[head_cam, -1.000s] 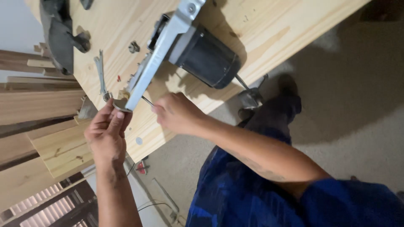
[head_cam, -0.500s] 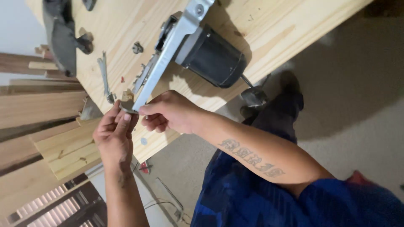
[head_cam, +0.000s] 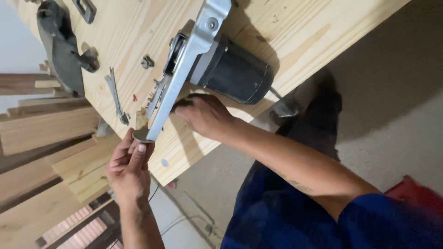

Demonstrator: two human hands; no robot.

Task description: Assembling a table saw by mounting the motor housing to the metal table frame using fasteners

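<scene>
Here the left hand [head_cam: 128,168], at about seven o'clock in the head view, pinches the rounded lower end of a long silver metal bracket [head_cam: 177,76] between thumb and fingertips; the other fingers curl loosely beneath. The bracket runs up toward one o'clock, where it is fixed to a black cylindrical motor [head_cam: 237,74] lying on the pale wooden tabletop [head_cam: 138,27]. The right hand [head_cam: 205,115] sits just right of the bracket's middle, at roughly three o'clock from the left hand, fingers bent and pressed down against the wood at the bracket's edge; whether it grips anything under the fingertips cannot be told. At ten o'clock from the motor a slim flat wrench [head_cam: 115,97] lies on the wood, with a small nut [head_cam: 147,61] near it at its two o'clock. Farther toward eleven o'clock rests a dark curved metal part [head_cam: 62,50]. At the five o'clock edge of the motor a thin shaft sticks out past the table's rim.
</scene>
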